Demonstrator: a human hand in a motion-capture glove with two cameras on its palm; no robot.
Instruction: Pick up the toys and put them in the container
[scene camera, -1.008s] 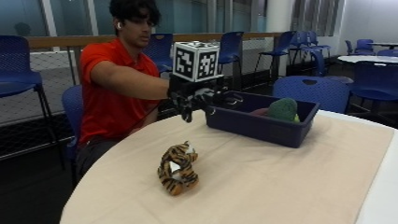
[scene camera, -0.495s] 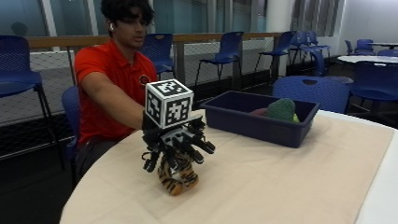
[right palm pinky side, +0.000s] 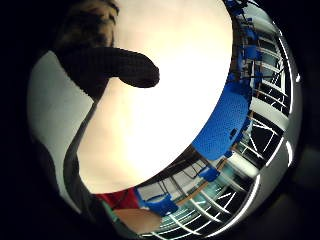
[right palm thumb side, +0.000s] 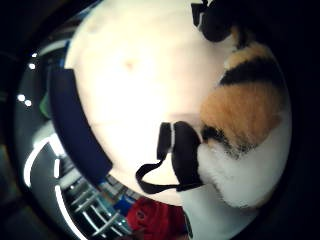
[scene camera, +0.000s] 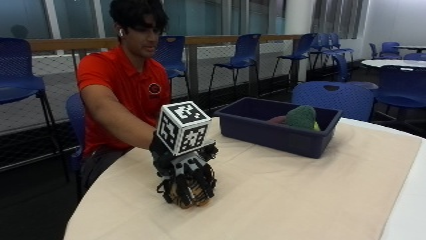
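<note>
A striped orange, black and white tiger plush (scene camera: 191, 196) lies on the cream table (scene camera: 319, 195) near its front edge. My gloved right hand (scene camera: 185, 172) is down over it, fingers curled round its sides so that most of the toy is hidden. Close to the palm, the tiger's fur (right palm thumb side: 245, 110) fills one side of the thumb side view. One gloved finger (right palm pinky side: 112, 67) bends over the tabletop. The navy container (scene camera: 266, 132) stands further back on the table, with a green toy (scene camera: 303, 117) and a pinkish one (scene camera: 276, 120) inside.
The person in a red shirt (scene camera: 120, 95) sits behind the table's near-left edge. A blue chair (scene camera: 333, 97) stands just behind the container, with more chairs and a railing further back. Bare tabletop stretches between the tiger and the container (right palm thumb side: 75, 125).
My hand has come away from the container, swung toward the front of the table and dropped onto the tiger, its fingers now wrapped round it. The tiger stays where it lay.
</note>
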